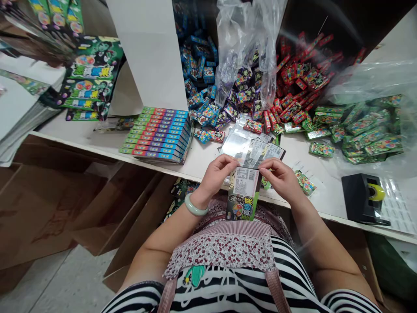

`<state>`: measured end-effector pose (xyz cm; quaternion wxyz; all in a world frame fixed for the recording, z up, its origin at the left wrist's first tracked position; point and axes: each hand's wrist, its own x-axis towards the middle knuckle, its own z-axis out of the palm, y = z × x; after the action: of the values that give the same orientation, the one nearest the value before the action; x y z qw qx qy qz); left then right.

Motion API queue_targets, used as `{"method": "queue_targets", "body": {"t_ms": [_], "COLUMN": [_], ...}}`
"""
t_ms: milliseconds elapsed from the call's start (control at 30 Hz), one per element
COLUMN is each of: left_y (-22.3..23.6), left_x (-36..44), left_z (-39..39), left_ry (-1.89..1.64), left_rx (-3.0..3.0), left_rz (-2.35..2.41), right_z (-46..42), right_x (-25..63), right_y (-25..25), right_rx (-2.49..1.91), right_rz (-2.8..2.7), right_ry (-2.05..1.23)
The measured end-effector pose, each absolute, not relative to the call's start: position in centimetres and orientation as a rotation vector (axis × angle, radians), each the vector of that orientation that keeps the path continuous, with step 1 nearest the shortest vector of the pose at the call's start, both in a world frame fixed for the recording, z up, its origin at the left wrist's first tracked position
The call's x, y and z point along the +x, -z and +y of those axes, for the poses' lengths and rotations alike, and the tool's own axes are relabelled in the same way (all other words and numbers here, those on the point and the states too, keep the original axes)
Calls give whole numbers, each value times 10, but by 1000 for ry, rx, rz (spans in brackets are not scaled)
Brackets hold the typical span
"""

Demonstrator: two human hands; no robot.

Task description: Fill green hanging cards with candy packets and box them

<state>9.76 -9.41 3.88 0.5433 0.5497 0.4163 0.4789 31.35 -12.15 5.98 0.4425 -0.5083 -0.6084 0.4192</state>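
Observation:
A printed candy package (243, 195) hangs at the table's front edge, a white barcode label uppermost and colourful lettering below. My left hand (219, 173) pinches its upper left corner between thumb and fingers. At the upper right corner my right hand (279, 177) grips the same package. Just beyond my fingers lie several flat clear-and-black packages (260, 150), overlapping like a fan. A stack of multicoloured boxes (156, 132) sits to the left of them.
Piles of small blue boxes (200, 65), purple boxes (244, 87), red boxes (301, 78) and green boxes (371, 130) cover the table's back and right, some in clear plastic bags (247, 26). A black tape dispenser (361, 198) stands right. Brown cartons (61, 208) are below left.

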Motion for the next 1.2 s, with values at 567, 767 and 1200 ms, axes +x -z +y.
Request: {"method": "queue_targets", "body": {"t_ms": [567,767,1200], "left_y": [-59,-55,-40], "left_x": [94,88,75], "left_z": [-91,-88,-95], "left_ry": [-1132,-1142,-1113], "left_rx": [1255,1250,1418], "left_rz": [963,879,710], "right_z": [-107,-96,-122], "right_x": [300,298,294], "right_y": [-85,-91,-69], "right_rx": [-1278,-1304,-1000], "right_rz": [-1556,-1654,-1890], "right_ry": [-1182,-1308,-724]}}
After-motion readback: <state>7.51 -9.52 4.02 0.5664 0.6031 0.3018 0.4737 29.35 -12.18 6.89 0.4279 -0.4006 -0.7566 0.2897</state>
